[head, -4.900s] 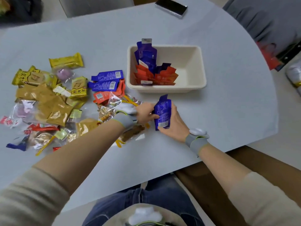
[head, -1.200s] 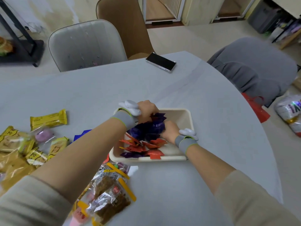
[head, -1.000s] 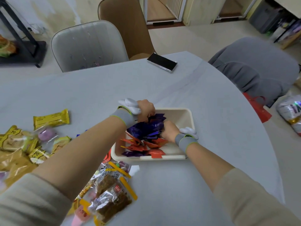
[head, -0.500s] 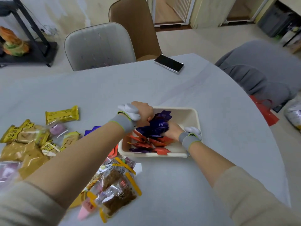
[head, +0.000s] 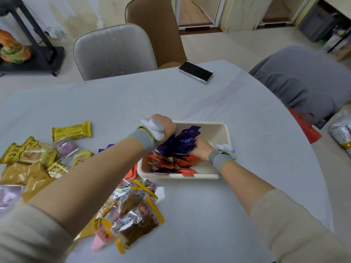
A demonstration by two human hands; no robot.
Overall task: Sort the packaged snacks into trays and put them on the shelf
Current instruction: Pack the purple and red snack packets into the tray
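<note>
A cream tray (head: pixel 222 130) sits mid-table and holds purple packets (head: pixel 182 143) above red-orange packets (head: pixel 182 162). My left hand (head: pixel 165 126) is over the tray's left rim, fingers closed on the top of the purple packets. My right hand (head: pixel 202 149) is inside the tray, pressed against the same purple bunch from the right and gripping it. Loose snacks lie to the left: yellow bars (head: pixel 71 130), tan packets (head: pixel 22 173) and clear packs of brown snacks (head: pixel 136 223). The tray's left part is hidden by my left wrist.
A black phone (head: pixel 195 71) lies at the table's far edge. Behind the table (head: pixel 228 205) stand a grey chair (head: pixel 114 52) and a brown chair (head: pixel 157 31). To the right there is a grey padded seat (head: pixel 303 80) and a red bag (head: pixel 305 126).
Earlier I held one purple packet in front of the tray. Both hands have since gone into the tray and stayed on the purple packets, and the view has shifted slightly.
</note>
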